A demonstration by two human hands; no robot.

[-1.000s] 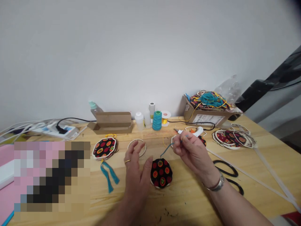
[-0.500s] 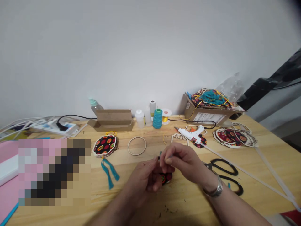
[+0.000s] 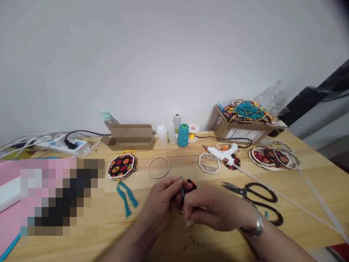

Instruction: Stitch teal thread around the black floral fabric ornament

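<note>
In the middle foreground, my left hand (image 3: 165, 194) is closed, thumb and finger pinching a teal thread (image 3: 182, 185). The strand runs down toward my right hand (image 3: 208, 207), whose fingers are curled and slightly blurred; what they grip is hidden. Between and behind the hands shows part of a dark patterned fabric piece (image 3: 192, 183), mostly covered by them. Right of my right hand lie black-handled scissors (image 3: 242, 191) with their blades showing. A small teal scrap (image 3: 266, 214) lies by their handles.
Behind the hands are a wooden ring (image 3: 148, 169), a lattice frame (image 3: 200, 163), a white glue gun (image 3: 225, 154) and a teal thread cone (image 3: 183, 135). A patterned pendant (image 3: 121, 166) with teal tassels lies left. A full cardboard box (image 3: 240, 134) stands back right.
My right hand has moved down and turned, its fingers now pointing lower. My left hand has shifted slightly left and up. The lattice frame and scissor blades have come into fuller view.
</note>
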